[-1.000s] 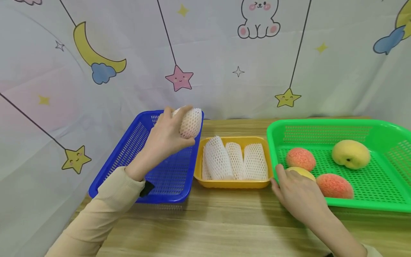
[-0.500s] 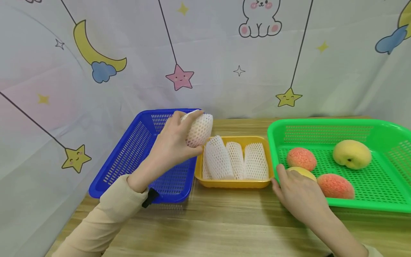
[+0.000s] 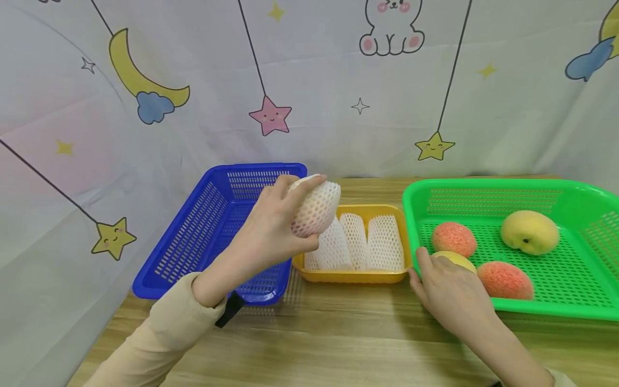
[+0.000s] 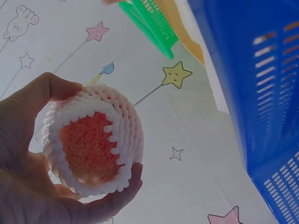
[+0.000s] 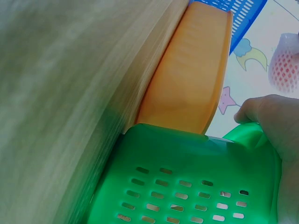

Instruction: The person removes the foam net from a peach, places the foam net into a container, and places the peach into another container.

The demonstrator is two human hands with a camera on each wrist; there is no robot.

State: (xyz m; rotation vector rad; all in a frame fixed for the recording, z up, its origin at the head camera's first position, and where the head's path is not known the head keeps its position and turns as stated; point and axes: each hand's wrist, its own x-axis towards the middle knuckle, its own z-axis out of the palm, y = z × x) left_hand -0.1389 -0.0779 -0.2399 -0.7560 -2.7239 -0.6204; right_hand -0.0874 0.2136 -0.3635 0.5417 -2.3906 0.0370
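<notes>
My left hand (image 3: 273,220) grips a peach in a white foam net (image 3: 316,208), raised above the left part of the yellow tray. In the left wrist view, the peach's reddish, rough skin (image 4: 91,147) shows through the net's open end, with thumb and fingers curled around the sides. My right hand (image 3: 452,293) holds the near left corner of the green basket (image 3: 556,306), thumb outside the rim. Beside its fingers, inside that basket, lies a partly hidden yellow fruit (image 3: 455,260). Several white foam nets (image 3: 385,244) lie in the yellow tray (image 3: 353,277).
A blue basket (image 3: 176,242) stands left of the yellow tray. Two reddish fruits, one near the back (image 3: 453,240), and a large yellow fruit (image 3: 529,232) lie in the green basket. A patterned cloth (image 3: 319,64) hangs behind the wooden table (image 3: 314,333).
My left hand has carried the netted peach rightward and slightly toward me, from over the blue basket's right edge to over the yellow tray. My right hand has stayed put.
</notes>
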